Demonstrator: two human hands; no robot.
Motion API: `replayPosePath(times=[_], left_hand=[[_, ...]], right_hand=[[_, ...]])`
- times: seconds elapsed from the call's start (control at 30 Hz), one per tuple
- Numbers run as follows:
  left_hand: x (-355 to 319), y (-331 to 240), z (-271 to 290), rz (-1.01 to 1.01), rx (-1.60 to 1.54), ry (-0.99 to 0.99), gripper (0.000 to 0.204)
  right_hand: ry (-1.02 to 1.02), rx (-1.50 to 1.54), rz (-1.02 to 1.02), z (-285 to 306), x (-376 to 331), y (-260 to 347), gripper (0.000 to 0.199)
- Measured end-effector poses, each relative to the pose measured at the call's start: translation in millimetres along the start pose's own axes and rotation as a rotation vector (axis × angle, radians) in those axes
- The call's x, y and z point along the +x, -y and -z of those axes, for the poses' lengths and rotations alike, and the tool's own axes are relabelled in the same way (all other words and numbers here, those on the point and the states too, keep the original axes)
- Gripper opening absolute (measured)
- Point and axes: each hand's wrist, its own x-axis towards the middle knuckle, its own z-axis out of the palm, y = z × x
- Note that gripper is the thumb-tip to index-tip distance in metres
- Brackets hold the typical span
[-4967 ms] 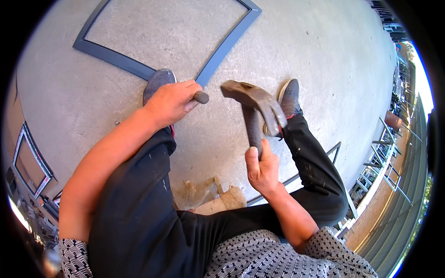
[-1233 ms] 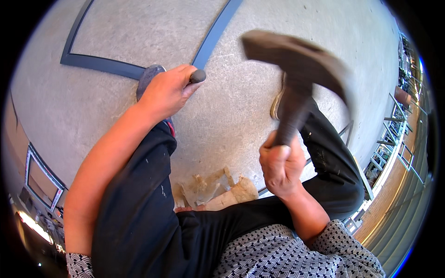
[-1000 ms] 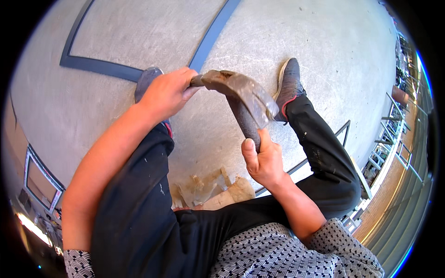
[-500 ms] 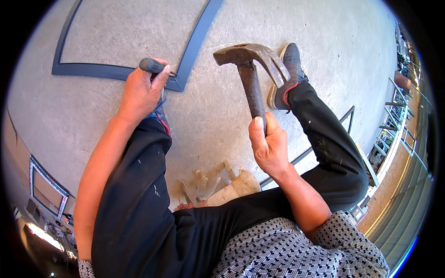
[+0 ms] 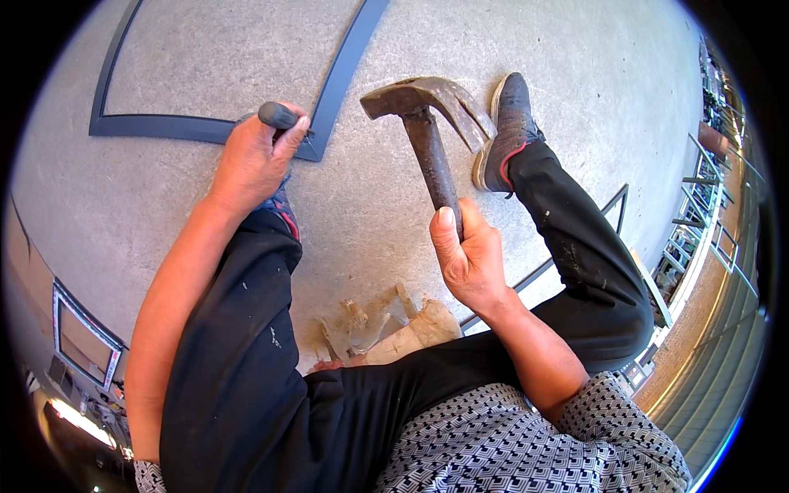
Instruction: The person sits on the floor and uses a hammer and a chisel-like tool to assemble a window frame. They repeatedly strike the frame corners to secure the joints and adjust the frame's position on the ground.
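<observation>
My left hand (image 5: 248,164) grips a dark-handled tool (image 5: 278,115) that looks like a screwdriver or punch. Its tip end points at the corner of a dark grey metal frame (image 5: 164,125) lying on the floor; whether it touches cannot be made out. My right hand (image 5: 472,256) is wrapped round the handle of a worn claw hammer (image 5: 429,160), thumb along the shaft. The hammer is held up in the air, right of the frame corner and apart from it, with its striking face to the left and its claw to the right.
My shoe (image 5: 511,135) rests on the concrete floor (image 5: 386,205) at the right. A worn, pale padded piece (image 5: 411,337) lies between my legs. Another dark frame (image 5: 618,205) is by my right leg. Stacked metal frames (image 5: 694,214) stand far right, and a white-edged frame (image 5: 86,333) leans at left.
The hammer and my right hand have shifted slightly left. The dark-handled tool in my left hand has tilted and moved a little to the right.
</observation>
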Motion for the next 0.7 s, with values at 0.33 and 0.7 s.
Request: replayPosePath(times=[0.33, 0.7], left_hand=[[1.8, -10.9, -0.8, -0.067, 0.056, 0.024, 0.017], [11.6, -18.7, -8.3, -0.280, 0.126, 0.108, 0.011]], right_hand=[[-0.005, -0.002, 0.030, 1.3, -0.2, 2.6, 0.039], [-0.126, 0.195, 0.439, 25.4, -11.4, 37.9, 0.056]])
